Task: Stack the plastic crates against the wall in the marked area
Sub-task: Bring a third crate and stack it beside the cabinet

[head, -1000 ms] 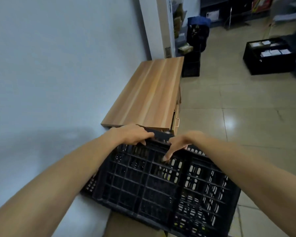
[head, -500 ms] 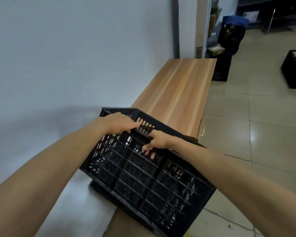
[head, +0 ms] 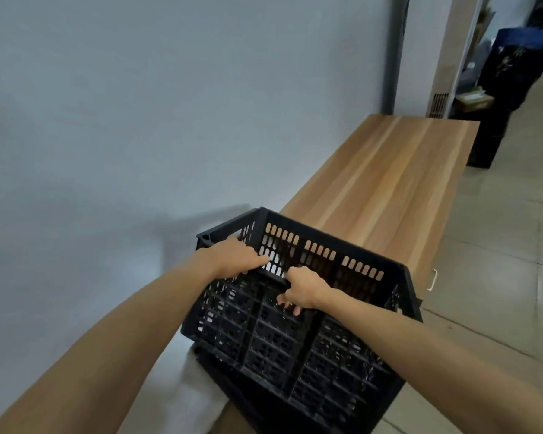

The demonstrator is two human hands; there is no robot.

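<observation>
Black plastic crate [head: 298, 314] sits low-centre in the head view, tipped so its latticed face looks up at the camera and its slotted wall stands at the far side. The blue-grey wall [head: 138, 120] runs along its 9 o'clock side. Something dark shows under its near edge, approx 6 o'clock — poss. another crate, can't confirm.

Left hand [head: 232, 257] has fingers curled over the crate's far edge near the wall-side corner, gripping it. Right hand [head: 301, 289] is just beside it toward 3 o'clock, fingers hooked down into the lattice — also holding the crate. Both grips are bunched at the far-left part of the crate; the bulk of it extends from the hands toward 4–5 o'clock, long axis running roughly 10 to 4.

Judgement: the left hand is nearer the wall, so it'd act as pivot while the right swings the free end in, squaring the crate w/ the wall. No floor marking visible here.

Wooden bench top [head: 386, 183] lies beyond at 1 o'clock, along the same wall, right behind the crate.
</observation>
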